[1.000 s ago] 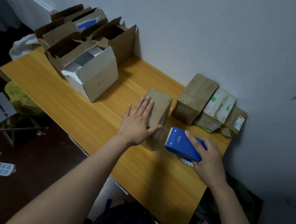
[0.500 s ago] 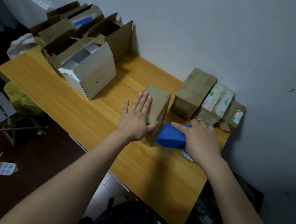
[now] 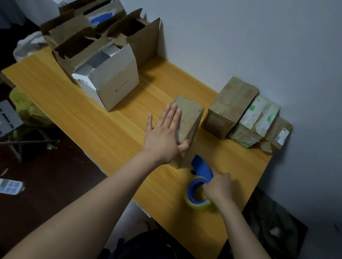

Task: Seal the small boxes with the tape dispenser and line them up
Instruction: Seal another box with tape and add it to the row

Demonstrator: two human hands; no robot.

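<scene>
The right hand [image 3: 218, 187], fingers curled round the tape dispenser [image 3: 201, 169], is now dragging it down off the box's near end toward the table [image 3: 101, 120], likely finishing a strip. The left hand [image 3: 164, 137], fingers straight, is still pressing the small box [image 3: 190, 118] mid-table; sealed boxes [image 3: 227, 108] are lining the wall [image 3: 242, 41] beyond.
</scene>
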